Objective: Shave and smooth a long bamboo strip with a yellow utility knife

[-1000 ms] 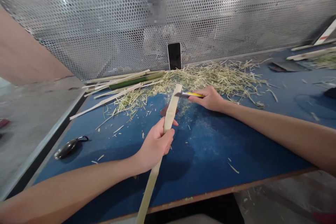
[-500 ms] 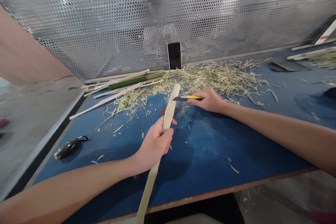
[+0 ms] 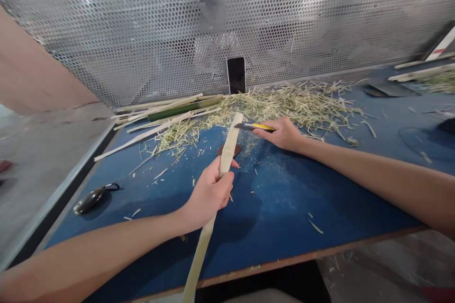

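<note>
The left hand (image 3: 209,193) grips a bamboo strip (image 3: 231,144); right of the strip, the right hand (image 3: 284,134) clasps a utility knife (image 3: 255,126), blade (image 3: 243,126) at its upper part.

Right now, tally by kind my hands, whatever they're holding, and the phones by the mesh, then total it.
Left hand and right hand: 2
Held pale strip: 1
Held knife: 1
Phone by the mesh: 1
Total: 5

Room over near tabletop (image 3: 284,222) right of strip (image 3: 230,144); shavings heap (image 3: 295,104), phone (image 3: 236,75) block far side.
</note>
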A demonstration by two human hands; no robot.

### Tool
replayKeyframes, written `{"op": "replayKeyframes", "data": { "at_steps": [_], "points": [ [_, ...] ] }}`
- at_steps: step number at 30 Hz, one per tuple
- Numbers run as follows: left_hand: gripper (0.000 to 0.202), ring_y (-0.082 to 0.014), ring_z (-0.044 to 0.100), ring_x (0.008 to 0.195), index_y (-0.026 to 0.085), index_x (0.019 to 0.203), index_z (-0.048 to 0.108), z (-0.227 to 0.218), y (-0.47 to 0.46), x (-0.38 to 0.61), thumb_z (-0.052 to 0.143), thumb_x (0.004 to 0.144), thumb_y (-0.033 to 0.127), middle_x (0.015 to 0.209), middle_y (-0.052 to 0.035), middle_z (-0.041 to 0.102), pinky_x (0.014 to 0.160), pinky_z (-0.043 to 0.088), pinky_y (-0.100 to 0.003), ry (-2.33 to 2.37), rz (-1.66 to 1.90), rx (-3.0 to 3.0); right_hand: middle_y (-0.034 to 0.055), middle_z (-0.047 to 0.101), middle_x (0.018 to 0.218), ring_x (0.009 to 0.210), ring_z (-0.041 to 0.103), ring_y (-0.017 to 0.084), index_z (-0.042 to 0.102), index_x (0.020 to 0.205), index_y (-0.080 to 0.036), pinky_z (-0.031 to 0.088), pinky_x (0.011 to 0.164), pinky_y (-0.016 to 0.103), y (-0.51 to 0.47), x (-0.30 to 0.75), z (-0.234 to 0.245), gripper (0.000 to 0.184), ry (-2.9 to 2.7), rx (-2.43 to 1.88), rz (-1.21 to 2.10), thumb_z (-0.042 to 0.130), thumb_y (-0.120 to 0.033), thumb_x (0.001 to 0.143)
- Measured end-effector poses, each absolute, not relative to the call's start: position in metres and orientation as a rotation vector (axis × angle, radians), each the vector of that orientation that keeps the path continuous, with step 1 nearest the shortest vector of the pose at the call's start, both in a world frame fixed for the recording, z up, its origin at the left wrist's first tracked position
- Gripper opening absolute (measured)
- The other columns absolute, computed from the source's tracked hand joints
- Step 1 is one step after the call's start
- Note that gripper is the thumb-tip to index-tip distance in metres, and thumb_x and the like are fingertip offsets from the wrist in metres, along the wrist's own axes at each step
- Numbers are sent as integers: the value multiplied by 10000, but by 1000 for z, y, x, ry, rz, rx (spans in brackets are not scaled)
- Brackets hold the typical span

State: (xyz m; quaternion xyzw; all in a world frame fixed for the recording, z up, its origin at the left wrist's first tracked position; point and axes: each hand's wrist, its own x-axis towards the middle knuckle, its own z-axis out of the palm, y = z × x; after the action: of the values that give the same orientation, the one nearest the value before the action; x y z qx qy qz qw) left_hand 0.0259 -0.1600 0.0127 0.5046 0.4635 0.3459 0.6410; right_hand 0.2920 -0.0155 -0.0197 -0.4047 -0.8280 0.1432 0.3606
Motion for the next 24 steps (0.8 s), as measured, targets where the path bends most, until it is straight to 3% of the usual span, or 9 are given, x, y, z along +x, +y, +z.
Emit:
{"op": "replayKeyframes", "data": {
  "at_steps": [8, 11, 15, 20, 24],
  "points": [
    [197, -67, 278, 382, 238, 1148, 499, 16, -161, 27, 587, 985, 306, 501, 147, 373, 397, 268, -184, 1054, 761, 1151, -31, 499, 544, 527, 417, 122, 615, 691, -218, 291, 541, 313, -16, 293, -22, 562, -2241, -906, 370, 604, -683, 1006],
    [207, -70, 252, 379, 240, 1144, 498, 16, -160, 27, 593, 973, 309, 491, 153, 348, 384, 256, -184, 1064, 778, 1135, -22, 522, 556, 535, 432, 127, 636, 704, -214, 287, 539, 317, -15, 292, -22, 562, -2149, -1034, 347, 600, -683, 1011],
    [227, -65, 243, 381, 239, 1143, 502, 16, -160, 27, 610, 958, 314, 495, 157, 340, 388, 256, -178, 1062, 801, 1130, -12, 506, 549, 532, 421, 133, 610, 682, -214, 284, 547, 328, -15, 291, -19, 594, -2075, -1127, 292, 569, -702, 1019],
    [215, -65, 281, 375, 239, 1140, 506, 16, -161, 27, 602, 969, 324, 491, 153, 359, 405, 262, -178, 1051, 781, 1141, -37, 440, 515, 499, 400, 114, 558, 647, -220, 285, 544, 312, -17, 293, -20, 593, -2241, -897, 335, 585, -689, 1010],
    [214, -69, 257, 380, 241, 1143, 495, 16, -160, 27, 590, 963, 306, 482, 155, 352, 395, 264, -179, 1056, 791, 1136, -31, 480, 538, 519, 420, 122, 599, 677, -218, 284, 544, 313, -14, 293, -22, 581, -2208, -973, 364, 597, -697, 1007]
  ]
}}
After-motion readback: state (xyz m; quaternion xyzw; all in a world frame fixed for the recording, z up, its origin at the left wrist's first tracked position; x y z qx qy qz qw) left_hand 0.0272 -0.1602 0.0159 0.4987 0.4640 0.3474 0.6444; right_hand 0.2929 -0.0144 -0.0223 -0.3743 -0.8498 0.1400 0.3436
